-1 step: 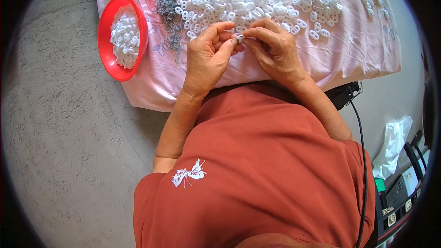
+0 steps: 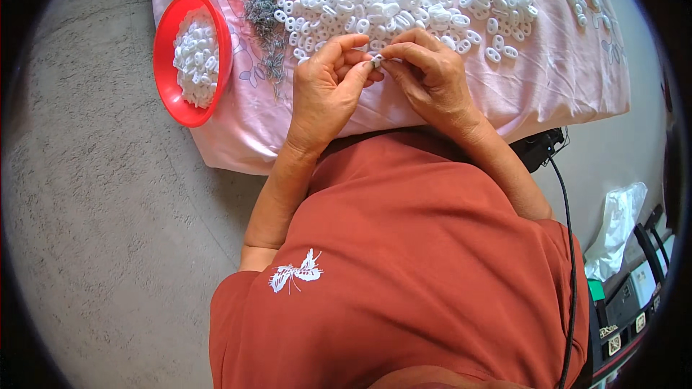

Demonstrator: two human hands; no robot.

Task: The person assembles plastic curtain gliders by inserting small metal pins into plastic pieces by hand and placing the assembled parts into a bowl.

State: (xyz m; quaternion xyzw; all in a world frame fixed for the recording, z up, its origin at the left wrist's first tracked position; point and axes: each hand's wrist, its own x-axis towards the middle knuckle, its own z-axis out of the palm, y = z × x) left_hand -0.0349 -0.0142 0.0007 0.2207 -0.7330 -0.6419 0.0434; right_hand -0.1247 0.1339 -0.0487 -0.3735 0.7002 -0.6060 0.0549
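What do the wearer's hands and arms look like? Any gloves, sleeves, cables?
Left hand and right hand: no gloves or watch visible. Bare forearms, short rust-red sleeves; shirt has a white butterfly print. Black cable runs down the right side.

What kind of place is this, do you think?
Probably a home or small informal workroom: a pink, bedding-like cloth lies under heaped white oval pieces, a red bowl of small white parts is at its left edge, and the grey floor looks rough.
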